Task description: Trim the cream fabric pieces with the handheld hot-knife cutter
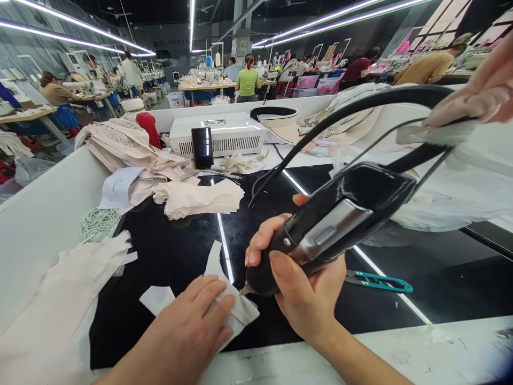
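My right hand point(310, 294) is wrapped round a black corded handheld tool point(316, 230) with a grey metal panel. The tool tilts down to the left, and its small metal tip point(245, 290) is at the edge of a white fabric piece point(240, 310). My left hand point(192, 315) lies with fingers stretched out on that piece, pressing it to the black glossy tabletop point(176, 240). Another white scrap point(157, 298) lies beside my left hand. Teal thread snips point(380, 281) rest to the right of my right hand, their blades partly hidden.
A blurred hand point(473, 101) at upper right grips the black cable point(360, 101). Cream fabric stacks point(204, 198) lie left, with pale green elastic loops point(100, 224). Behind stand a white vented box point(220, 133), a phone point(202, 148) and a red object point(148, 128). Plastic film point(452, 187) lies right.
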The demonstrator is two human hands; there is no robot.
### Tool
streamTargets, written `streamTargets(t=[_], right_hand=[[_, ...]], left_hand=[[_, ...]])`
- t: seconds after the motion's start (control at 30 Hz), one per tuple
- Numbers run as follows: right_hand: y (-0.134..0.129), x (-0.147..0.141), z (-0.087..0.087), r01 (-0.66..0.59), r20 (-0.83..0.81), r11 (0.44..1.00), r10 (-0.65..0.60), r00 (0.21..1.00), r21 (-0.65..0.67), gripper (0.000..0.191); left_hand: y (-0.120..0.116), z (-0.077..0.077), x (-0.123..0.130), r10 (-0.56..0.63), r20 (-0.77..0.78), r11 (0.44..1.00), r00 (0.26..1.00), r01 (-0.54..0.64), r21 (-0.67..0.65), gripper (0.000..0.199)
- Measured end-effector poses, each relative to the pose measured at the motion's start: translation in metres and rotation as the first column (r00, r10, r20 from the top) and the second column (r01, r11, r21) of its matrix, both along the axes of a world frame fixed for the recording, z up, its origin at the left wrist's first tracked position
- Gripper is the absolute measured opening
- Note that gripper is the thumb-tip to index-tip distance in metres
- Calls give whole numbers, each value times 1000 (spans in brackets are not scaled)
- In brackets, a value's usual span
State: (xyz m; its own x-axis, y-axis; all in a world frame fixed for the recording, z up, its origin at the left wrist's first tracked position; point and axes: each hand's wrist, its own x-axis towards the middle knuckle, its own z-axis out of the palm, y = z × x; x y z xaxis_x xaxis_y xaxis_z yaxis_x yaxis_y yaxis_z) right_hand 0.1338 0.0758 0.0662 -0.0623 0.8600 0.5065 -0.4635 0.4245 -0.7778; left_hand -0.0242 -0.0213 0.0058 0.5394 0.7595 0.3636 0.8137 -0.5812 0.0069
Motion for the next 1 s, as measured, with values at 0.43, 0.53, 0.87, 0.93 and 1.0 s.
streamTargets(t=[0.43, 0.53, 0.87, 0.93, 1.0], right_hand=[[-2, 1, -1, 1, -2, 1000, -1, 1000, -8, 52], [-2, 1, -1, 2, -13, 1000, -2, 1000, -3, 49], [5, -4, -5, 7, -9, 1000, -7, 1000, -11, 45], [5, -6, -5, -6, -4, 1000, 6, 1000, -14, 46], [5, -7, -5, -13, -6, 1000, 13, 1000, -16, 47]], left_hand=[[13, 1, -22, -17, 50, 989, 999, 24, -148, 31], [12, -4, -19, -6, 20, 994, 1000, 9, -109, 39], [8, -16, -19, 35, -1, 997, 999, -35, -69, 38], [7, -17, -18, 38, 4, 997, 999, -38, -72, 41], [7, -16, -17, 37, 8, 996, 999, -36, -87, 43]])
